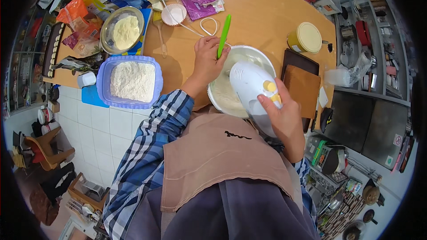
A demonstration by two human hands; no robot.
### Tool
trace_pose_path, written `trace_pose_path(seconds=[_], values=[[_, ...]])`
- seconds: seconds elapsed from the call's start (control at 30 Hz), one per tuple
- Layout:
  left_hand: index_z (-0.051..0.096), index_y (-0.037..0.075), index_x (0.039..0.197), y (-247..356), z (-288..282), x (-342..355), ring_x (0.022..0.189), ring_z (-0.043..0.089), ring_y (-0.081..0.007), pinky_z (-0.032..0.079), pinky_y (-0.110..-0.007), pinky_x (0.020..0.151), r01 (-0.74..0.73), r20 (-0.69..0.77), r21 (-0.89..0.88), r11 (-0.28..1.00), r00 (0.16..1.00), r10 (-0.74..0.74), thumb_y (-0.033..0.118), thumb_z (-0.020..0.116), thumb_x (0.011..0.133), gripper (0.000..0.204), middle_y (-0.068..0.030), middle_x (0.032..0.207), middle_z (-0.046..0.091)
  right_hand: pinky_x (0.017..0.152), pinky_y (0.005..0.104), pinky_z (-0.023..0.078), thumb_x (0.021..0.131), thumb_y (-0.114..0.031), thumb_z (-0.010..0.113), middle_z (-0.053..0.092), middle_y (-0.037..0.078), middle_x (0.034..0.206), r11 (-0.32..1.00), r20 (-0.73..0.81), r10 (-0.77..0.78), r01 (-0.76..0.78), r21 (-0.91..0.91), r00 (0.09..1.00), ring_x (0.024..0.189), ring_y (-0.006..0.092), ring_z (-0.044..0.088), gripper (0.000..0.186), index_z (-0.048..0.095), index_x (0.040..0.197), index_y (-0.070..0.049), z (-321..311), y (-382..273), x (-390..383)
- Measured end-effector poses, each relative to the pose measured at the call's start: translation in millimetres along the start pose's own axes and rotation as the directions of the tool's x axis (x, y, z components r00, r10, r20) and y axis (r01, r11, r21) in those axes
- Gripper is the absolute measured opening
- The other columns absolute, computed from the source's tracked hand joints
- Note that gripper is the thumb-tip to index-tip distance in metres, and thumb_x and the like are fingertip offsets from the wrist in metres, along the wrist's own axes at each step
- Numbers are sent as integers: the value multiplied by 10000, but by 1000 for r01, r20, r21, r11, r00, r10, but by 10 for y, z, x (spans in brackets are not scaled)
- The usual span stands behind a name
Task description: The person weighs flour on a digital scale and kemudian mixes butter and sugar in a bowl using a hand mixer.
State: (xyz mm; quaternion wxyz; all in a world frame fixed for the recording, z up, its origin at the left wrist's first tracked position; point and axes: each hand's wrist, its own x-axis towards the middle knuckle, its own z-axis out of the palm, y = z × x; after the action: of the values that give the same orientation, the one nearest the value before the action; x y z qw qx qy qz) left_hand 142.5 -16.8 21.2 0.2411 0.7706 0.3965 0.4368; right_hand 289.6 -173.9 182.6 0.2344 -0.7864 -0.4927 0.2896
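My left hand [208, 60] is closed on a green spatula [226, 29] at the back left rim of a large white mixing bowl [219, 88] of pale, creamy mixture. My right hand [283, 114] grips a white hand mixer [248, 84] with yellow buttons, tilted over the bowl; its beaters are mostly hidden. A purple-blue tub [133, 82] of white flour lies to the left of the bowl, and behind that tub a steel bowl [124, 32] holds pale yellow powder.
A yellow lidded tub [305, 38] stands at the back right, above a brown board [299, 90] on a dark tray. A white cord [195, 32], paper cups [174, 14], a brush [161, 33], a purple package [201, 4] and several bags [76, 15] lie across the wooden table [262, 18].
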Motion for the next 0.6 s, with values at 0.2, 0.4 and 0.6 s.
trace_pose_path(seconds=[0.2, 0.4, 0.6], values=[[669, 42, 1056, 33, -22, 15, 1076, 506, -295, 354, -405, 940, 19, 20, -12, 1000, 1000, -19, 161, 653, 856, 233, -85, 1042, 650, 696, 410, 519, 832, -358, 682, 654, 280, 882, 999, 64, -53, 54, -9, 997, 816, 402, 666, 636, 487, 1286, 43, -58, -31, -222], [668, 36, 1048, 24, -39, 9, 1084, 503, -298, 349, -406, 948, 25, 29, -17, 1000, 999, -25, 160, 652, 857, 229, -87, 1057, 650, 671, 420, 517, 819, -325, 704, 653, 274, 885, 984, 79, -41, 54, -171, 996, 801, 397, 665, 633, 476, 1306, 9, -203, 42, -369], [678, 31, 998, 14, -20, 3, 1086, 503, -296, 348, -408, 952, 9, 33, -26, 1000, 999, -8, 149, 651, 857, 185, -77, 1085, 651, 642, 412, 516, 822, -302, 702, 659, 255, 896, 985, 23, -20, 24, -170, 1000, 789, 402, 660, 604, 484, 1301, -7, -272, -1, -453]])
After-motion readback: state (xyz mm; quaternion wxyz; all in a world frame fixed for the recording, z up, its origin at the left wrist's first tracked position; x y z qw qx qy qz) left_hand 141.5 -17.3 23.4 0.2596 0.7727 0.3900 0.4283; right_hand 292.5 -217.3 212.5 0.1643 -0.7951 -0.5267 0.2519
